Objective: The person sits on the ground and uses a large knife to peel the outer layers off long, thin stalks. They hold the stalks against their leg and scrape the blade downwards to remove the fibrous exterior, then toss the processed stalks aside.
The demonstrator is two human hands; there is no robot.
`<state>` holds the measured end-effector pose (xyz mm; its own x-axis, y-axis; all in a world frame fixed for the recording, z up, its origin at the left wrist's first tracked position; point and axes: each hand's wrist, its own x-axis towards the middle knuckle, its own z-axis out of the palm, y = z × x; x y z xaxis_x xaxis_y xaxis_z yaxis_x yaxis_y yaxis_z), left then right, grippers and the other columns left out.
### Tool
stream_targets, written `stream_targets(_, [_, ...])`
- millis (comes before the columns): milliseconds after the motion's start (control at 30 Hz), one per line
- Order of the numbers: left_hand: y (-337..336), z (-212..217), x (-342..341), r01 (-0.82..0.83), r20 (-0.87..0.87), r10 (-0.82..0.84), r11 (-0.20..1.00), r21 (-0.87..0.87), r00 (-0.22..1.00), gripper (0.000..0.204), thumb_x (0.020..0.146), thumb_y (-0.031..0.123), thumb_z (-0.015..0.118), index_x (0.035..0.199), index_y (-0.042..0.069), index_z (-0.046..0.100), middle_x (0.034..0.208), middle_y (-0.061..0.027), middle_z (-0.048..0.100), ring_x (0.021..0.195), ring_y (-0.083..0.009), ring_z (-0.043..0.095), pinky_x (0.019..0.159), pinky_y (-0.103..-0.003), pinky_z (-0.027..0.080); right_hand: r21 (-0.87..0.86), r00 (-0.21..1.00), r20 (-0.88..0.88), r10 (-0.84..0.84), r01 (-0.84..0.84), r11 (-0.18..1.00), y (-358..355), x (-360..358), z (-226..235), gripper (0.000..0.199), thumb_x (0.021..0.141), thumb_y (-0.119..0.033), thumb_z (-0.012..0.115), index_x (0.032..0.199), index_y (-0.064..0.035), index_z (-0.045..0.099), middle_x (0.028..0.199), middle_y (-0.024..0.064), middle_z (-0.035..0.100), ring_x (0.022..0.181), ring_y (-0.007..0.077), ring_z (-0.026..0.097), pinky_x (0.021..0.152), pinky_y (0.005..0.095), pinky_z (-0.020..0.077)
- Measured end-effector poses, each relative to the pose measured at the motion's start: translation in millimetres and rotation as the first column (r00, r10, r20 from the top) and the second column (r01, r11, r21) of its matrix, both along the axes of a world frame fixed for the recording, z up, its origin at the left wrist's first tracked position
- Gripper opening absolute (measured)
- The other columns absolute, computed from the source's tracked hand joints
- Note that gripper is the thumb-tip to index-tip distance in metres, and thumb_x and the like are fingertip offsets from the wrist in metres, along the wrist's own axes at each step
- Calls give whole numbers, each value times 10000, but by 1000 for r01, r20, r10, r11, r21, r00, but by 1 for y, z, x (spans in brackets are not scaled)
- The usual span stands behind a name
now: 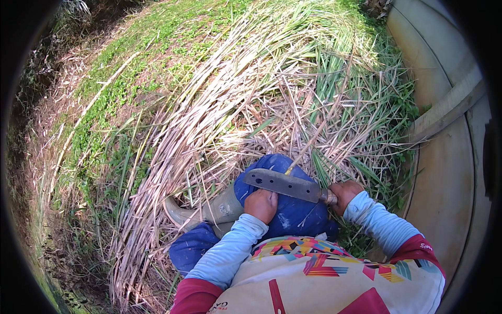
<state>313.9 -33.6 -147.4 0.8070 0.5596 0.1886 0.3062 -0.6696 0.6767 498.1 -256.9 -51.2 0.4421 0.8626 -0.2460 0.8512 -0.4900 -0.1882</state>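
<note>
My right hand (pixel 346 195) is wrapped round the handle of a machete (pixel 285 183). Its dark, broad blade has several round holes and lies across the front of my bent knee, tip to the left. My left hand (pixel 261 205) is closed just below the blade near its tip; what its fingers hold, if anything, is hidden. A thin pale stalk (pixel 299 157) slants up and away from behind the blade. Under the machete is my leg in blue trousers (pixel 300 214), with a muddy grey-green rubber boot (pixel 222 208) to the left.
A thick heap of dry and green cut grass stalks (pixel 209 112) spreads ahead and to the left. Low green weeds (pixel 99 99) grow beyond it. Along the right runs a pale panelled wall (pixel 436 172) with a slanting beam (pixel 449 107) against it.
</note>
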Motion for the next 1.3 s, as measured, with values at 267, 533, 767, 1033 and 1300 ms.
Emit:
stream_targets(267, [16,42,11,58,-326,-98,990,-129,940,243,941,283,619,868,55,663,811,-204,685,756,-420,658,695,-513,509,44,475,-699,-534,774,631,-6,84,-51,312,787,-187,771,992,-30,594,758,119,646,695,253,670,654,407,536])
stream_targets(533, [22,47,47,60,-401,-158,967,-246,902,245,933,273,590,969,37,647,870,-235,700,863,-452,666,782,-526,518,356,843,-407,-352,501,789,-17,14,-58,368,811,-245,731,1080,-22,617,871,183,678,813,345,683,774,426,548])
stream_targets(767, [36,9,72,209,-178,-259,943,-258,949,231,951,162,513,1055,7,649,956,-225,678,913,-383,645,836,-449,494,167,920,-278,-277,330,929,17,-17,-12,374,748,-245,718,1041,-41,605,945,213,677,914,431,652,840,496,520])
stream_targets(1033, [31,35,61,27,-66,-200,429,-903,978,224,1031,254,497,934,75,591,633,42,439,498,-60,380,423,-256,297,349,957,27,-290,263,899,0,40,-51,284,771,-206,745,987,-71,620,883,181,673,844,421,648,772,502,518])
stream_targets(1300, [26,74,52,-73,-138,-261,243,-967,955,239,1040,297,461,975,97,573,638,48,422,493,-62,334,430,-244,257,291,647,-492,-583,753,590,4,58,-60,423,727,-195,721,1115,-45,640,944,188,697,942,395,679,821,444,536])
